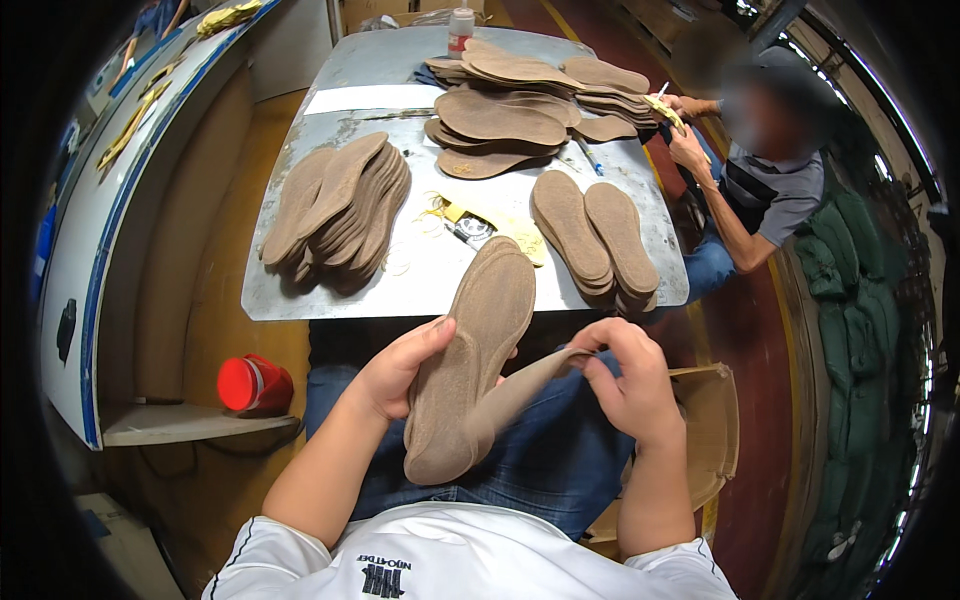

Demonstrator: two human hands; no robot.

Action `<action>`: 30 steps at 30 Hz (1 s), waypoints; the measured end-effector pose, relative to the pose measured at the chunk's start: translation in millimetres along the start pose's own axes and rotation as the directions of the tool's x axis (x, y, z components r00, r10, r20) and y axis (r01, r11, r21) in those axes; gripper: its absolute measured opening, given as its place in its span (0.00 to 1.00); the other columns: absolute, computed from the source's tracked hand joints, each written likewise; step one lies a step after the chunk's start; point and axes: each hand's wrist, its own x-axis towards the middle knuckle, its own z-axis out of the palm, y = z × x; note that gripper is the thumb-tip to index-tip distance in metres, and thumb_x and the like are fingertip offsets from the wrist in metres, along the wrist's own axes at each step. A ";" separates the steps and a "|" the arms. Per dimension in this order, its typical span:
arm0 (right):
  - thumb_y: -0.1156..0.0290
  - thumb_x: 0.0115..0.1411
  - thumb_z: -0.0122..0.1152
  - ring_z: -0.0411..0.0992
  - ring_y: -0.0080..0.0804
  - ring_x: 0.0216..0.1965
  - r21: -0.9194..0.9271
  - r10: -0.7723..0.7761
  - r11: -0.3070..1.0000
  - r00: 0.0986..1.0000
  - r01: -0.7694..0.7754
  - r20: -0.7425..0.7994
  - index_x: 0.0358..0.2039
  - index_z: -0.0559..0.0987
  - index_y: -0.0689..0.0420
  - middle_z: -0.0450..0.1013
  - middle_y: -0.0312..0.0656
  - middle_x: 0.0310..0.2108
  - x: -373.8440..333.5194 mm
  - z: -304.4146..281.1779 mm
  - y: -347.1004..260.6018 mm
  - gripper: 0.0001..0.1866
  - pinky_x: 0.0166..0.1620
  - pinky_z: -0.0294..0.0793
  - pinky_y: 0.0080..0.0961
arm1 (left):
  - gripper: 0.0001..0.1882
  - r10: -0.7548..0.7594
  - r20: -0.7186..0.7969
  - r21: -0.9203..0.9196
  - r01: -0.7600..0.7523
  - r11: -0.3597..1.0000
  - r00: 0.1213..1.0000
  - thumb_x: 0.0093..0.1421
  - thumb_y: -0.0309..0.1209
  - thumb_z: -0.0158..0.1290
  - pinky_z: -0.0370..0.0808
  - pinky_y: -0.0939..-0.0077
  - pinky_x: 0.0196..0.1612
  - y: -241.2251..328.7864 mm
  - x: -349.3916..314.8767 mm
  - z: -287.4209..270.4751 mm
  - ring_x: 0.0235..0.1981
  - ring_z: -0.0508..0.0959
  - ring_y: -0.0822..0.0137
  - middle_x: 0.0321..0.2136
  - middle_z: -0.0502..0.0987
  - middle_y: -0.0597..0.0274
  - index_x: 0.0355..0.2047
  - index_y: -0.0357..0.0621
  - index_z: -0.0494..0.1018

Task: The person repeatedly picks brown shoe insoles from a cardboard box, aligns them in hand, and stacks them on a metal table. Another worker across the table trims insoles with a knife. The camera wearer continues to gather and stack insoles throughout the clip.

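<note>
Above my lap, my left hand (408,366) is closed round a small stack of brown shoe insoles (490,300), thumb on top. My right hand (630,382) pinches the end of one insole (530,390), which bends away from the right side of the stack; its lower end still lies against the others. On the table just beyond are a tall pile of insoles (345,205) at the left and two short stacks, the nearer-right one (620,235) and its neighbour (570,225). Between them lie a yellow strip (500,222) and a round dark-faced item, perhaps a watch.
More insoles (500,115) are heaped at the back of the table (270,290), by a bottle (460,32). A seated person (770,170) at the right handles a yellow piece (668,115). A red container (253,386) stands on a low shelf at left; a cardboard box (708,420) is by my right arm.
</note>
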 end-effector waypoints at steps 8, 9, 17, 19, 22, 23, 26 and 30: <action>0.73 0.64 0.73 0.81 0.50 0.68 -0.347 -0.419 0.857 0.907 0.382 -0.036 0.36 0.75 0.47 0.90 0.32 0.56 -6.4 11.4 -43.4 0.12 0.76 0.68 0.59 | 0.33 -0.135 -0.043 -0.303 0.116 0.946 0.990 0.89 0.52 0.44 0.88 0.49 0.67 -5.3 15.5 2.8 0.64 0.89 0.49 0.69 0.84 0.41 0.79 0.40 0.71; 0.69 0.66 0.72 0.80 0.48 0.70 -0.326 -0.460 0.835 0.888 0.444 0.031 0.35 0.76 0.45 0.89 0.30 0.58 -9.6 21.9 -51.2 0.10 0.78 0.66 0.59 | 0.33 -0.169 -0.089 -0.315 0.134 0.940 0.982 0.89 0.53 0.44 0.89 0.51 0.65 -6.5 18.6 3.5 0.63 0.89 0.51 0.67 0.85 0.43 0.78 0.41 0.73; 0.68 0.65 0.74 0.68 0.45 0.82 -0.117 -0.354 0.883 0.808 0.455 0.472 0.43 0.83 0.50 0.76 0.38 0.77 0.4 60.2 -47.3 0.09 0.85 0.57 0.71 | 0.32 -0.342 0.007 -0.257 0.333 0.908 0.940 0.89 0.55 0.43 0.92 0.61 0.57 -9.0 17.0 -0.4 0.53 0.92 0.60 0.57 0.89 0.52 0.71 0.41 0.78; 0.68 0.67 0.72 0.69 0.42 0.81 -0.106 -0.356 0.868 0.757 0.485 0.548 0.50 0.85 0.49 0.77 0.37 0.75 -1.8 59.6 -47.0 0.12 0.84 0.58 0.67 | 0.32 -0.337 -0.018 -0.302 0.316 0.899 0.941 0.90 0.55 0.42 0.92 0.62 0.58 -14.2 17.1 -0.7 0.53 0.92 0.59 0.56 0.89 0.52 0.71 0.40 0.78; 0.67 0.70 0.67 0.70 0.37 0.77 -0.162 -0.324 0.848 0.735 0.505 0.596 0.59 0.86 0.45 0.78 0.33 0.71 -6.1 58.7 -50.3 0.18 0.83 0.59 0.58 | 0.31 -0.375 0.008 -0.321 0.357 0.877 0.927 0.89 0.53 0.43 0.91 0.62 0.58 -21.7 23.1 -5.8 0.52 0.92 0.57 0.56 0.89 0.50 0.70 0.38 0.78; 0.66 0.72 0.66 0.71 0.35 0.76 -0.182 -0.301 0.847 0.732 0.500 0.611 0.62 0.87 0.43 0.78 0.32 0.70 -6.9 58.3 -51.5 0.20 0.82 0.59 0.55 | 0.31 -0.380 0.046 -0.336 0.372 0.865 0.924 0.89 0.52 0.43 0.91 0.62 0.58 -24.4 26.0 -8.3 0.52 0.92 0.58 0.56 0.89 0.50 0.69 0.37 0.78; 0.64 0.74 0.63 0.72 0.31 0.72 -0.241 -0.278 0.822 0.734 0.516 0.620 0.66 0.87 0.38 0.78 0.27 0.65 -6.3 53.6 -52.4 0.22 0.80 0.59 0.48 | 0.26 -0.374 0.121 -0.321 0.392 0.862 0.920 0.88 0.46 0.48 0.91 0.62 0.57 -31.9 31.2 -15.3 0.51 0.92 0.59 0.55 0.89 0.50 0.67 0.36 0.79; 0.61 0.72 0.66 0.72 0.32 0.74 -0.279 -0.422 0.722 0.723 0.633 0.547 0.63 0.87 0.35 0.79 0.25 0.63 -6.3 47.4 -52.6 0.20 0.82 0.59 0.55 | 0.22 -0.333 0.004 -0.141 0.330 0.933 0.943 0.87 0.43 0.51 0.92 0.62 0.55 -35.6 34.7 -15.5 0.50 0.92 0.59 0.55 0.89 0.50 0.65 0.38 0.81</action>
